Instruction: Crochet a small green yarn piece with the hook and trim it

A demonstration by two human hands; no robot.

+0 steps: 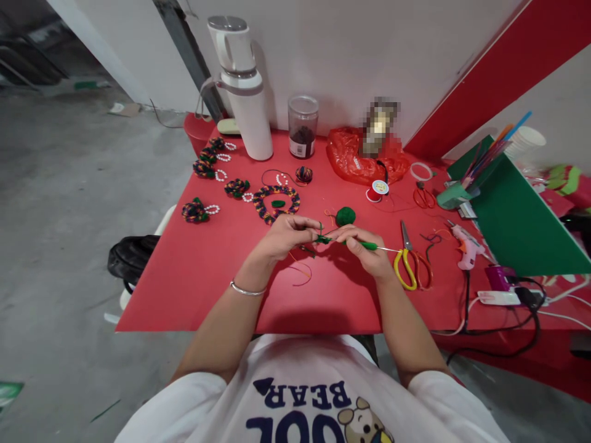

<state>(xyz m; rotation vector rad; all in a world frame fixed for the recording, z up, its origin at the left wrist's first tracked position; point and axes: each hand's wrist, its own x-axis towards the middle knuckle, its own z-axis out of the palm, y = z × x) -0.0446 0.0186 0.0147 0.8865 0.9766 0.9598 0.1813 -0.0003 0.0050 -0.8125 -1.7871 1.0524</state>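
Observation:
My left hand [292, 237] pinches a small green crochet piece [323, 239], with a strand of green yarn raised near its fingertips. Closed around a crochet hook [369, 245] with a green grip is my right hand [362, 246]; the hook's tip end meets the green piece between both hands. Just beyond the fingers lies a ball of green yarn [345, 216]. A multicoloured crocheted ring [259, 206] rests past my left hand, with a small green piece [278, 203] inside it. Loose thread ends [302, 274] lie beneath my hands.
Scissors [406, 261] with yellow and red handles lie right of my right hand. Farther right are a pink glue gun [468, 246] and a power strip [503, 298]. Several crocheted balls with bead loops [196, 210] sit left. A white flask [252, 117] and clear jar [303, 126] stand behind.

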